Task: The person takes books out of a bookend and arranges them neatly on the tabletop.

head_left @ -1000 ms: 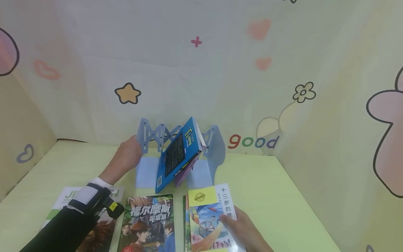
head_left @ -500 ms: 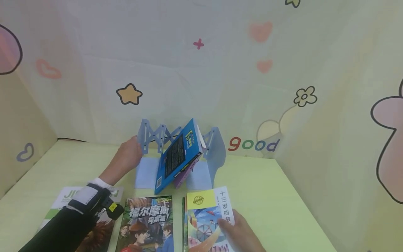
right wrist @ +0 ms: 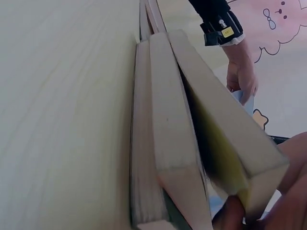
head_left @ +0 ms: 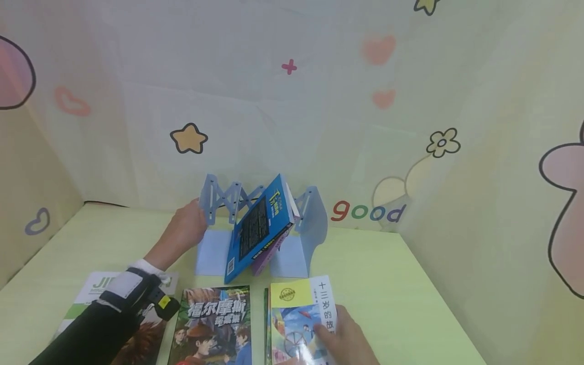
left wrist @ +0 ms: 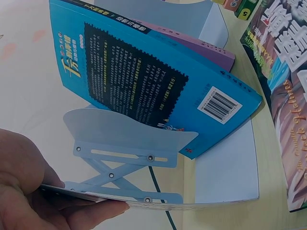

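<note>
My left hand (head_left: 182,225) grips the left end plate of a light-blue expanding bookend (head_left: 315,218). In the left wrist view its thumb and fingers (left wrist: 96,211) lie on either side of that plate. Inside the bookend a blue book (head_left: 257,230) leans tilted, back cover showing, against a purple book (head_left: 268,256). My right hand (head_left: 347,337) pinches the right edge of a yellow-and-white book (head_left: 296,324) on top of a stack. The right wrist view shows this top book (right wrist: 230,115) raised at an angle from the books under it (right wrist: 168,110).
A detective comic book (head_left: 214,324) lies face up left of the stack. Further left, a white-and-green book (head_left: 98,284) is partly covered by my left forearm. Behind the bookend rises a curtain wall with printed drawings (head_left: 292,111). Everything rests on a pale yellow table (head_left: 388,289).
My right hand and the top book have shifted slightly left and nearer to me. The head view has tilted a little. My left hand keeps its grip on the bookend.
</note>
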Demonstrator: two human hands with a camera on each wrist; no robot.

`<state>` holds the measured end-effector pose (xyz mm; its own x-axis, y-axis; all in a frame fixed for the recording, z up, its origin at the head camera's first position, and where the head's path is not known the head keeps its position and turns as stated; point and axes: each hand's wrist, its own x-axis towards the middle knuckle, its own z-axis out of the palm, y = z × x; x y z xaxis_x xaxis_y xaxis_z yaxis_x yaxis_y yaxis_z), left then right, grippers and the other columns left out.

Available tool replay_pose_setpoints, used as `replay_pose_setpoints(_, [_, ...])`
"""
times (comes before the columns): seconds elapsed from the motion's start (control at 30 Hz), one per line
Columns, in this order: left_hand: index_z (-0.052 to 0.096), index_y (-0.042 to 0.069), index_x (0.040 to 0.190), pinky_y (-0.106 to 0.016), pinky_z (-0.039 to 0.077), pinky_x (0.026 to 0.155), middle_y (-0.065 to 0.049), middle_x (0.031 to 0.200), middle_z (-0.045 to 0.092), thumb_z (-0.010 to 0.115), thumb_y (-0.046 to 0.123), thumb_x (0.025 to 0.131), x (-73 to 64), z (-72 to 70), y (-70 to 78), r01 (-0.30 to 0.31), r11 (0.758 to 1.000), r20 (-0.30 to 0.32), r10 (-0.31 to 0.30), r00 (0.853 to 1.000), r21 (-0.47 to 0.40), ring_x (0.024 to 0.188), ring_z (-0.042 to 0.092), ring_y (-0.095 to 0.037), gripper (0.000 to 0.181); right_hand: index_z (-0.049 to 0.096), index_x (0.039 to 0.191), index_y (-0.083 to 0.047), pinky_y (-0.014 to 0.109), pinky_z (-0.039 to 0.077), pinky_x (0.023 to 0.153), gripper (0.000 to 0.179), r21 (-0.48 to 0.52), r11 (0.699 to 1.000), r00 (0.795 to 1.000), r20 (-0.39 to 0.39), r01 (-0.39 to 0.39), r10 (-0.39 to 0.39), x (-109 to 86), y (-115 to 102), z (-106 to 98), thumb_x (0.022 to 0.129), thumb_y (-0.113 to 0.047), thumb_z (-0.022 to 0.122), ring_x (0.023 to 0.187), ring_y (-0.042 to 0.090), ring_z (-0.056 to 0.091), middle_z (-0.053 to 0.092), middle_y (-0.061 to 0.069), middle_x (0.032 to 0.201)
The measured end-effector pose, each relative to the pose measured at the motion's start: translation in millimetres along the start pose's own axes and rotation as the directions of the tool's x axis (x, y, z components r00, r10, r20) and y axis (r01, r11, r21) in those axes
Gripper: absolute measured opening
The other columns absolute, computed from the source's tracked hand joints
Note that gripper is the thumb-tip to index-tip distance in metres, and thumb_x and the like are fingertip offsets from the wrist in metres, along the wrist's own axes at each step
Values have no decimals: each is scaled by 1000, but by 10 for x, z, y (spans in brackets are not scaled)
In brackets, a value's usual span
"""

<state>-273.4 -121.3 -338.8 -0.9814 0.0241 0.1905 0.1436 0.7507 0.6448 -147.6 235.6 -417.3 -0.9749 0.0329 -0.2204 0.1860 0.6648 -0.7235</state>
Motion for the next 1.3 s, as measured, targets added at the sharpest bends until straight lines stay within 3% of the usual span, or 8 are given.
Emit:
replay_pose_setpoints(0.2, [31,-12,154,-34,51,54,-41,135,54,31,11,109,-11,3,9,33,999,14,-32,999,-25,107,66,-50,50,51,139,1,47,55,82,65,-120,984,990,-59,-135,128,12,-33,39,93,-38,77,84,19,61,64,1,95])
replay_pose_setpoints(0.33, [33,-12,153,-34,51,54,-41,133,55,31,10,109,-14,-2,10,32,999,8,-32,999,-14,105,67,-49,49,52,138,1,46,54,80,67,-133,981,989,-60,-145,138,15,-22,53,92,-40,78,84,20,61,63,2,96])
replay_pose_setpoints(0.6, [35,-13,152,-34,50,54,-41,131,57,32,10,109,-16,-5,4,12,1000,-7,-12,1000,-3,101,68,-47,48,58,127,3,44,53,77,56,-119,993,1000,-4,6,-6,47,40,-2,93,-36,77,82,20,61,65,2,93])
replay_pose_setpoints(0.77, [37,-14,150,-35,51,54,-40,129,58,33,9,109,-14,8,3,11,1000,-12,-11,1000,-4,97,69,-45,47,65,119,0,44,53,78,41,-36,988,985,95,149,-145,97,102,-51,95,-32,74,81,18,63,70,-1,90])
replay_pose_setpoints(0.87, [36,-13,150,-35,51,53,-41,130,58,33,9,109,-14,13,-3,10,1000,-14,-10,1000,-9,99,68,-46,47,68,116,-3,42,52,78,35,-21,984,978,116,177,-174,114,121,-61,96,-31,73,80,16,63,71,-2,90])
replay_pose_setpoints(1.07, [37,-13,150,-34,51,53,-41,129,58,33,10,109,-15,16,-6,9,1000,-20,-9,1000,-5,96,68,-45,47,59,133,2,42,54,76,61,-205,978,999,-20,43,-48,70,72,-3,91,-37,79,81,18,60,64,4,102])
replay_pose_setpoints(1.17, [36,-13,150,-35,53,54,-41,129,58,33,10,109,-18,14,0,17,1000,-15,-17,1000,-12,96,68,-45,47,48,147,3,45,56,80,81,-300,954,995,-99,-21,-10,60,16,33,87,-38,84,86,20,59,59,10,116])
replay_pose_setpoints(1.3, [35,-13,150,-37,54,57,-41,130,57,32,10,109,-20,7,8,32,999,-7,-32,999,-21,100,68,-47,48,47,149,-2,43,56,79,85,-326,943,990,-141,-60,14,71,-49,50,83,-36,88,87,22,59,56,11,123])
